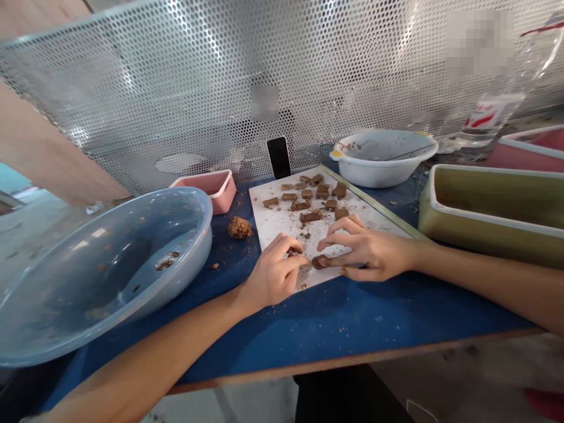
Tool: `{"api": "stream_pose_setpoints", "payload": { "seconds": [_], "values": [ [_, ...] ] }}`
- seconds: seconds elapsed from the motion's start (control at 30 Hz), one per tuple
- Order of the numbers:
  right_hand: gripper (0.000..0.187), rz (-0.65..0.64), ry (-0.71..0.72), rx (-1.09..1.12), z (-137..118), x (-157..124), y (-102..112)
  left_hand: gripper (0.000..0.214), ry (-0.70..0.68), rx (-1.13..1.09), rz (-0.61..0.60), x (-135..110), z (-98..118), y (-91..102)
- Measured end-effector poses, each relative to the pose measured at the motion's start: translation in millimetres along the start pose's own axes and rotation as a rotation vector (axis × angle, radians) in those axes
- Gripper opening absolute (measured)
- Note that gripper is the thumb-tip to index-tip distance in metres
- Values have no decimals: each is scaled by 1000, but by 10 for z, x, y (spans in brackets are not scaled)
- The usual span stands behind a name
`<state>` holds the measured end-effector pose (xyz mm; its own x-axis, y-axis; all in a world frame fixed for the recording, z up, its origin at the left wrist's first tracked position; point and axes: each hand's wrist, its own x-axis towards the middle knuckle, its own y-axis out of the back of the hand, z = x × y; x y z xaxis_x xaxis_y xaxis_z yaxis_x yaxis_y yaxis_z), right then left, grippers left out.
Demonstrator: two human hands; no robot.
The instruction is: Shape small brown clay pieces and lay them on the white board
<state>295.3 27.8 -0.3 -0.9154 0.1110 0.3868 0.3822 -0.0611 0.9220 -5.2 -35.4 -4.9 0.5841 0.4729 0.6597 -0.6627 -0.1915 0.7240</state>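
Note:
Several small brown clay-like pieces (pixel 311 217) lie on a white sheet (pixel 268 229) that bears brown crumbs. Over the sheet's near left part, my left hand (pixel 277 267) is closed, thumb and fingers curled together; a bit of brown shows between them, too hidden to name. My right hand (pixel 372 252) reaches in from the right with its fingers apart. One of its fingertips touches a small brown clay piece (pixel 318 261) on the sheet. Left of the sheet sits a rough brown lump (pixel 240 227).
A large blue basin (pixel 189 217) stands left, a pink tub (pixel 225 191) behind it. A phone (pixel 278 157) leans on the perforated metal screen (pixel 211 88). A white basin (pixel 374 170), olive tub (pixel 484 220) and plastic bottle (pixel 484 120) stand right. The blue table's edge (pixel 326 365) is nearest me.

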Motion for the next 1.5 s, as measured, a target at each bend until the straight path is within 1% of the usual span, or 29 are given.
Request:
{"api": "stream_pose_setpoints", "payload": {
  "seconds": [0.17, 0.3, 0.37, 0.43, 0.5, 0.57, 0.63, 0.73, 0.8, 0.87, 0.93, 1.0, 1.07, 1.13, 1.23, 1.3, 1.37, 1.43, 1.5],
  "values": [
    [36, 37, 19, -66, 3, 1, 0, 33, 6, -15, -1, -12, -4, -3],
    [41, 15, 5, -91, 1, -2, -29, 34, 0, -34, 5, -13, -12, -12],
    [38, 41, -3, -105, -2, -1, -36, 34, 0, -35, 8, -10, -13, -15],
    [36, 42, 14, -81, -7, 1, -36, 34, -2, -33, 8, -8, -16, -17],
    [39, 10, 18, -53, -16, 5, -33, 34, -12, -36, 15, -10, -21, -19],
    [38, -3, -28, -64, -27, 8, -31, 34, -16, -40, 25, -13, -28, -23],
    [34, 21, -64, -73, -41, 12, -30, 34, -11, -39, 25, -14, -33, -25],
    [36, 4, -36, -43, -68, 24, -32, 34, -7, -35, 18, -10, -32, -25],
    [38, -14, -54, -59, -81, 32, -39, 34, -6, -32, 19, -6, -27, -23],
    [34, 21, -92, -83, -86, 36, -48, 34, -2, -31, 17, -6, -23, -21],
    [33, 39, -81, -68, -85, 38, -54, 34, -1, -37, 12, -9, -21, -20],
    [37, 6, -62, -48, -88, 41, -54, 34, 0, -40, 11, -12, -22, -20],
    [38, -19, -90, -70, -96, 48, -50, 35, -2, -38, 15, -13, -26, -20],
    [34, 10, -129, -108, -99, 52, -45, 34, -4, -35, 19, -11, -31, -20],
    [30, 64, -119, -118, -92, 52, -57, 32, -12, -37, 19, -8, -37, -22],
    [30, 88, -162, -106, -88, 58, -85, 32, -16, -39, 20, -7, -38, -24],
    [30, 95, -260, -69, -96, 76, -125, 33, -13, -45, 20, -8, -39, -26],
    [28, 79, -339, -6, -117, 106, -164, 34, -8, -54, 17, -10, -39, -28],
    [26, 61, -376, 57, -149, 141, -192, 34, -4, -61, 15, -12, -40, -28]
  ]
}}
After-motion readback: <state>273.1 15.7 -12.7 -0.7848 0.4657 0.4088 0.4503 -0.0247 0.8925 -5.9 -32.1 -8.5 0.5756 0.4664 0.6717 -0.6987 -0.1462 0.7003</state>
